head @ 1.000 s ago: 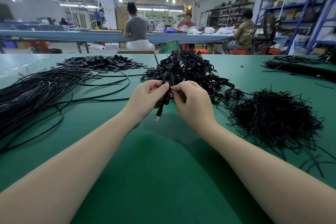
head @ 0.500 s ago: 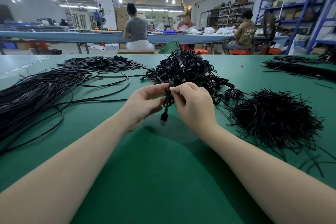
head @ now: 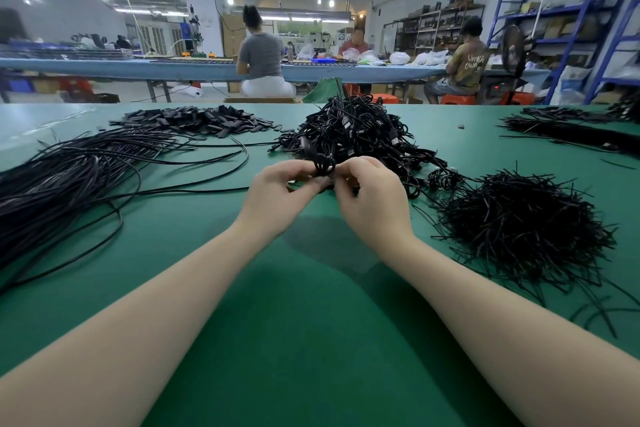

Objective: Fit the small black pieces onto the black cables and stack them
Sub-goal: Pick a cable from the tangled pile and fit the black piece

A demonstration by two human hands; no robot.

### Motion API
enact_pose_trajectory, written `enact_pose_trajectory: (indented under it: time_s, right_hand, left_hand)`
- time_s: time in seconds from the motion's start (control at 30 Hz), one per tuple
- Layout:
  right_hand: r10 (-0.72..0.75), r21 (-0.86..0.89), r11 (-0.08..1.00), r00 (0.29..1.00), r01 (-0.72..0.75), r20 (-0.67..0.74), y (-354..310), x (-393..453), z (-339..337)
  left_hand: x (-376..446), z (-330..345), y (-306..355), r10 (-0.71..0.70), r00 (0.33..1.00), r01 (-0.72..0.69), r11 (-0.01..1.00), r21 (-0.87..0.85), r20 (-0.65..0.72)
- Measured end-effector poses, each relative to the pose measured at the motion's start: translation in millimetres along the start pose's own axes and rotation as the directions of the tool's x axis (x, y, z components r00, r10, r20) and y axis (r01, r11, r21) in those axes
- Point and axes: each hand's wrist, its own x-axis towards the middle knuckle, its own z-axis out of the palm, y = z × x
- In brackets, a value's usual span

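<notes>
Together, both hands (head: 329,198) pinching cable (head: 323,163)

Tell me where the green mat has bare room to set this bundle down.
Bare mat lies near, between the forearms, and far right between finished pile and right bundle. Crowded: loose cables left, short ties right.
</notes>
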Motion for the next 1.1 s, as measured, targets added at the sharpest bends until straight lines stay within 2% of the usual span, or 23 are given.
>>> enact_pose_trajectory:
  time_s: [0.07,0.13,0.2,0.27,0.3,0.33,0.37,0.43,0.53,0.63,0.77,0.87,0.93,1.03,1.1]
  right_hand:
    - [-0.025,-0.009,1.000,1.000,0.024,-0.012,0,1,-1]
    - [-0.096,-0.062,0.994,0.995,0.095,-0.013,1,2,-3]
    - [-0.208,-0.177,0.963,0.978,0.202,-0.017,1,2,-5]
    - [-0.304,-0.267,0.920,0.952,0.288,-0.021,1,1,-3]
    - [-0.313,-0.277,0.915,0.949,0.292,-0.034,0,1,-2]
    - [-0.299,-0.266,0.924,0.953,0.276,-0.051,0,0,-1]
    - [-0.271,-0.243,0.937,0.960,0.249,-0.062,0,-1,0]
    - [-0.198,-0.190,0.964,0.979,0.185,-0.054,1,-3,1]
    - [-0.104,-0.133,0.986,0.995,0.103,-0.005,4,-5,0]
    - [-0.071,-0.096,0.993,0.997,0.074,0.030,5,-4,0]
    - [-0.052,-0.052,0.997,0.998,0.054,0.036,2,-2,2]
    - [-0.082,-0.038,0.996,0.996,0.083,0.047,1,-1,1]
    - [-0.104,-0.044,0.993,0.993,0.106,0.056,1,0,1]
    - [-0.126,-0.054,0.990,0.990,0.129,0.055,2,0,-1]
    - [-0.158,-0.071,0.984,0.986,0.161,0.056,1,-2,-1]
  left_hand:
    - [0,3,7,-0.105,0.994,0.106,0.990,-0.091,0.018]
    - [1,4,11,-0.249,0.966,0.257,0.928,-0.270,0.062]
    - [2,3,15,-0.419,0.898,0.432,0.790,-0.434,0.132]
    - [4,3,17,-0.552,0.796,0.583,0.587,-0.562,0.249]
    - [3,2,21,-0.581,0.756,0.624,0.499,-0.601,0.302]
    - [4,2,19,-0.570,0.755,0.625,0.475,-0.620,0.324]
    - [4,0,20,-0.547,0.774,0.607,0.500,-0.617,0.319]
    - [2,-1,16,-0.465,0.831,0.552,0.626,-0.551,0.306]
    - [-1,-2,4,-0.346,0.910,0.409,0.838,-0.361,0.227]
    - [-2,-5,-3,-0.212,0.967,0.245,0.930,-0.275,0.141]
    - [-2,-5,-6,-0.176,0.981,0.190,0.947,-0.260,0.079]
    - [-3,-1,-6,-0.249,0.966,0.260,0.941,-0.217,0.077]
    - [-5,2,-2,-0.343,0.929,0.367,0.895,-0.252,0.135]
    - [-4,6,5,-0.432,0.868,0.497,0.763,-0.413,0.246]
    - [-3,5,8,-0.496,0.814,0.580,0.677,-0.452,0.301]
